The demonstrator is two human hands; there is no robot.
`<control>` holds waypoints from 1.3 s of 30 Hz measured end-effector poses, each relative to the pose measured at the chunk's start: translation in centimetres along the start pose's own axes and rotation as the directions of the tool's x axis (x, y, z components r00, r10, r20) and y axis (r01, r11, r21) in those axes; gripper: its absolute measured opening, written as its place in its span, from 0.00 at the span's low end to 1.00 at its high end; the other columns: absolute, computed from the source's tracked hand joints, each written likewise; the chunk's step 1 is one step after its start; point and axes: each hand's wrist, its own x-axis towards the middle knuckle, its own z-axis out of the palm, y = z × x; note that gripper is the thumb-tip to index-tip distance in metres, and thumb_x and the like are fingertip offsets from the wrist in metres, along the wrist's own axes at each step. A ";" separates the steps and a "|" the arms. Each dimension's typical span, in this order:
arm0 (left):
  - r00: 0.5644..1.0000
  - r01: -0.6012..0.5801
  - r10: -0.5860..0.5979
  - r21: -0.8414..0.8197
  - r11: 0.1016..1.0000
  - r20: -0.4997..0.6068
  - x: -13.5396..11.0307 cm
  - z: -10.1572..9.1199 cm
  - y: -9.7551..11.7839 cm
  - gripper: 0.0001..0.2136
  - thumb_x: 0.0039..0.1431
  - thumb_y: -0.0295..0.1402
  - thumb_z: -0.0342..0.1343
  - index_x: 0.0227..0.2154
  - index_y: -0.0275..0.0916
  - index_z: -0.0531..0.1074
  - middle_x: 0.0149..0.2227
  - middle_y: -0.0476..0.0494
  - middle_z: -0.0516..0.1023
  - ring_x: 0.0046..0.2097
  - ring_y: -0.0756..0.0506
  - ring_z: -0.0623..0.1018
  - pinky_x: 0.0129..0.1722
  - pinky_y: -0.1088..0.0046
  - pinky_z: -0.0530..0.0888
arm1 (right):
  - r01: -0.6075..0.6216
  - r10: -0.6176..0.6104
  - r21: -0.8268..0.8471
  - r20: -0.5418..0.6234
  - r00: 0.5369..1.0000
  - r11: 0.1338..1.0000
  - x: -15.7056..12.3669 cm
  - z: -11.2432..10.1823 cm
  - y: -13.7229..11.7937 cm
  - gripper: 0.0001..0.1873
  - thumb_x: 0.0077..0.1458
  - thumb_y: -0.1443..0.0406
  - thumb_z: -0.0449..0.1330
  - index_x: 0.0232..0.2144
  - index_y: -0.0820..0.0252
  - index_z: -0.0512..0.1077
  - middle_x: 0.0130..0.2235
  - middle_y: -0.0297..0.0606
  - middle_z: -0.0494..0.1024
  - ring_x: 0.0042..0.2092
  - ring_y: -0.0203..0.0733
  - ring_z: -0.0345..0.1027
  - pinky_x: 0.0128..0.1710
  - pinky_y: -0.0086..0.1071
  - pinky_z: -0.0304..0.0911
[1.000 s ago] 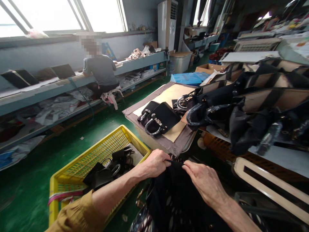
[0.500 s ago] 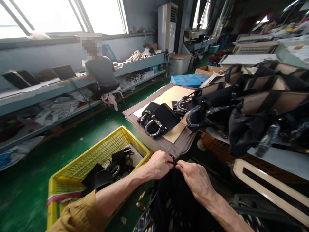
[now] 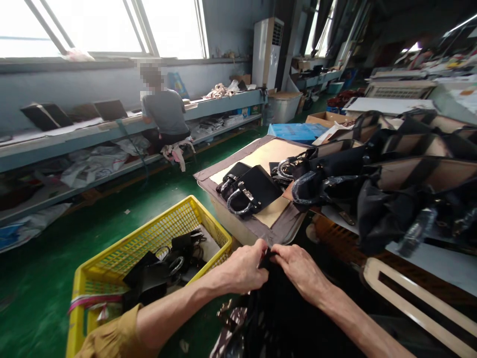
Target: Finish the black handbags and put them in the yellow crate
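My left hand (image 3: pixel 244 268) and my right hand (image 3: pixel 298 268) meet at the top edge of a black bag (image 3: pixel 283 313) that sits low in front of me. Both hands pinch that edge with closed fingers, thumbs almost touching. Just beyond them lie two small black handbags (image 3: pixel 248 188) with metal handles on a flat board (image 3: pixel 261 154) edged in brown.
A yellow crate (image 3: pixel 149 238) with several black bag parts stands on the green floor at my left. Rows of black and tan bags (image 3: pixel 391 164) fill the table at the right. Another person (image 3: pixel 164 112) sits at a long grey bench (image 3: pixel 112 129) under the windows.
My two hands have drawn together on the bag's top edge, from a small gap to almost touching. The view has shifted slightly.
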 end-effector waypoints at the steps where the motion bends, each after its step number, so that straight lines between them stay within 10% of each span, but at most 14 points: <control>1: 1.000 0.002 -0.003 0.016 1.000 0.019 -0.3 -0.3 0.1 0.20 0.46 0.31 0.50 0.46 0.40 0.61 0.32 0.47 0.73 0.31 0.47 0.71 0.27 0.77 0.63 | -0.006 0.006 -0.010 -0.011 1.000 1.000 0.1 -0.4 0.1 0.12 0.56 0.65 0.49 0.27 0.56 0.71 0.28 0.35 0.78 0.34 0.38 0.72 0.31 0.27 0.54; 17: 0.967 -0.191 0.220 0.202 0.961 -0.130 8.7 -5.2 1.0 0.13 0.43 0.29 0.50 0.33 0.38 0.74 0.27 0.47 0.73 0.32 0.47 0.71 0.28 0.77 0.64 | -0.213 0.184 -0.142 -0.191 0.964 0.967 0.8 -8.1 3.3 0.12 0.53 0.62 0.50 0.22 0.57 0.68 0.27 0.35 0.76 0.33 0.39 0.69 0.28 0.28 0.50; 27: 0.917 -0.314 0.279 0.085 0.946 0.287 6.4 -2.1 -1.1 0.13 0.42 0.30 0.53 0.33 0.38 0.75 0.25 0.51 0.73 0.28 0.50 0.70 0.24 0.80 0.63 | -0.185 0.187 0.057 -0.035 0.982 0.981 -4.6 -0.5 2.2 0.12 0.54 0.63 0.48 0.22 0.56 0.67 0.27 0.34 0.75 0.33 0.40 0.68 0.30 0.29 0.54; 39: 0.915 -0.321 0.308 0.008 0.947 0.260 3.1 -1.8 0.3 0.16 0.41 0.28 0.52 0.37 0.40 0.71 0.32 0.49 0.74 0.33 0.48 0.71 0.30 0.78 0.66 | -0.209 0.209 0.011 -0.031 0.977 0.978 -7.0 -0.2 2.8 0.10 0.54 0.61 0.51 0.29 0.51 0.72 0.28 0.35 0.76 0.34 0.45 0.70 0.34 0.33 0.58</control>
